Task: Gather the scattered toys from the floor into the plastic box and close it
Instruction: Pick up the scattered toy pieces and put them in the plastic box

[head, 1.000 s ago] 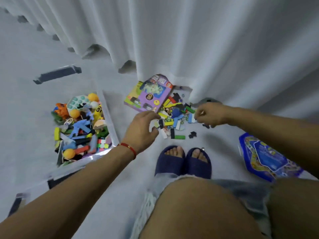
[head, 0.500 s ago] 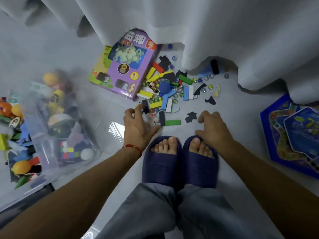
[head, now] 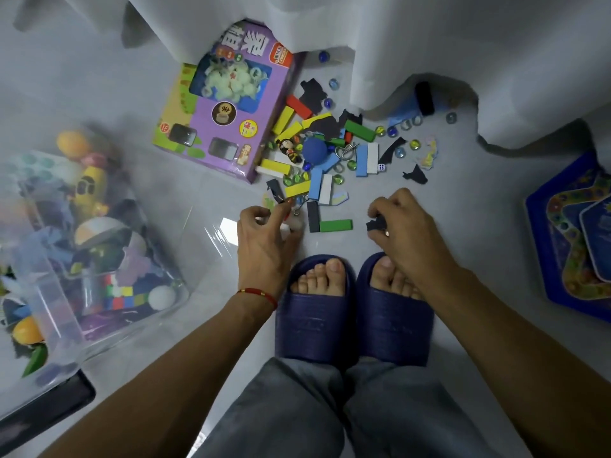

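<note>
Right hand pinches a black scrap; left hand curls around small white pieces. Toys lie just beyond both; box left. Better to scoop handfuls, sweeping marbles inward.

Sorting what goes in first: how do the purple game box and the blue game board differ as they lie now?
The purple game box lies beside the block pile, its far end under the curtain; the blue game board lies apart at the right, cut by the frame edge. The box is rectangular; the board has angled corners. Both rest flat on the floor, outside the plastic box.
</note>
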Available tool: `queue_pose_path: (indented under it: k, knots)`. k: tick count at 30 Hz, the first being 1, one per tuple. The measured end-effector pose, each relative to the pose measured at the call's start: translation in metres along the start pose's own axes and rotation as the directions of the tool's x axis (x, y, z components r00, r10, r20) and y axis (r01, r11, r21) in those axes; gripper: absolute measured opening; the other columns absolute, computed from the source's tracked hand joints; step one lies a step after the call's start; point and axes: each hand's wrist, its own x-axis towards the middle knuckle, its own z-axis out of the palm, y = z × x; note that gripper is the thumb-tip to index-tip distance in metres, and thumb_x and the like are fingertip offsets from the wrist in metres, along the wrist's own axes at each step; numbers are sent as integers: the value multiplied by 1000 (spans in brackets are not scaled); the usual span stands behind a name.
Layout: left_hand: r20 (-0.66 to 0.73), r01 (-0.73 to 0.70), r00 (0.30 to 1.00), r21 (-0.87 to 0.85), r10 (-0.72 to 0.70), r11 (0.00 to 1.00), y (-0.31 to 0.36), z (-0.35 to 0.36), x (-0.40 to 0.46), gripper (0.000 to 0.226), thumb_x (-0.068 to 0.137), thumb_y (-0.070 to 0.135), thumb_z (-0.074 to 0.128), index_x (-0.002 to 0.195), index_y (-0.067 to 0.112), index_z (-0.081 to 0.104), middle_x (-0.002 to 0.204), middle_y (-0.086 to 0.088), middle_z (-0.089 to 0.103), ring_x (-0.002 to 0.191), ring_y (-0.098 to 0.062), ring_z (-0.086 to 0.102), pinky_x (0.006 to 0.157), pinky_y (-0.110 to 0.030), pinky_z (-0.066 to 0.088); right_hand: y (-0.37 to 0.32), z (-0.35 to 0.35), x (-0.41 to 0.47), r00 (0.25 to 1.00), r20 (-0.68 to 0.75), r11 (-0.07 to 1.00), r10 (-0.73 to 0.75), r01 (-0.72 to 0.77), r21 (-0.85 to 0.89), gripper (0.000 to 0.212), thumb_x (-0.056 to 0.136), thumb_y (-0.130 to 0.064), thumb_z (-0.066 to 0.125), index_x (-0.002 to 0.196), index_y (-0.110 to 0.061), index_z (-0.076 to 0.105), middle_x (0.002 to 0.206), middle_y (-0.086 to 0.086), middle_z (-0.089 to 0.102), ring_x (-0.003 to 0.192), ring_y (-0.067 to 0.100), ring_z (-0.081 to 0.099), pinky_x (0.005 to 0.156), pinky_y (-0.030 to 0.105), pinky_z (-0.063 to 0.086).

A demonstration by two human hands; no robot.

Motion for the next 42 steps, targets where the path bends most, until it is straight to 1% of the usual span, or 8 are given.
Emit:
queue_pose_path:
  k: [5,14,19,24,32,35,39,42]
  knots:
    - [-5,4,1000,-87,-4,996,-8,-4,-1,29,85,33,75,107,17,63,115,-11,53,87,-16,49,74,-20,41,-2,-6,-1,993,18,992,115,-116,57,26,83,-7,77,97,-18,57,104,4,43,75,13,49,58,9,32]
    - [13,-35,999,-101,37,994,-15,-13,3,33,80,34,80,85,24,49,100,-5,60,78,-13,48,64,-4,26,8,2,-8,999,34,998,5,-3,-55,13,82,-5,76,93,-9,69,103,8,46,88,21,51,71,26,41]
    - [-30,23,999,-183,-29,983,-28,-16,6,33,77,34,83,85,17,56,86,0,64,73,-18,58,62,-25,51,12,-6,-12,991,-45,973,128,-117,198,11,79,-13,81,86,-15,72,84,2,66,72,17,64,68,27,50]
    - [-30,176,980,-323,-196,930,-29,-21,7,33,79,33,80,83,11,55,82,0,66,74,-20,63,63,-28,56,-2,-19,-9,913,216,113,346,-269,957,6,96,-10,63,101,-8,65,87,5,67,73,12,59,68,22,50]
    - [-3,294,949,-345,-315,891,-22,-25,14,25,80,17,77,70,10,56,75,-3,65,77,-18,64,63,-25,55,-16,-25,2,907,421,-247,-12,-410,878,29,94,-19,34,107,-14,60,88,5,56,71,16,50,53,26,35]
    - [16,303,948,-351,-318,886,-21,-26,14,24,80,16,77,69,9,56,75,-4,66,78,-18,64,63,-21,52,-30,-27,11,922,378,-51,82,-375,926,21,90,-26,44,82,-11,57,80,9,54,65,19,47,52,29,33]
    - [47,369,922,-412,-385,833,-27,-29,13,24,78,16,77,70,5,57,77,-6,67,78,-18,65,67,-33,59,-37,-2,17,998,62,959,33,-49,278,39,101,-46,49,80,-14,56,72,2,59,64,16,52,58,29,40]
    - [145,452,877,-574,-459,683,-31,-29,6,26,79,10,78,70,6,53,89,-10,68,80,-18,72,66,-40,62,-36,15,12,980,111,959,-164,185,-214,34,97,-53,51,109,-21,51,98,0,66,81,23,62,66,34,46]
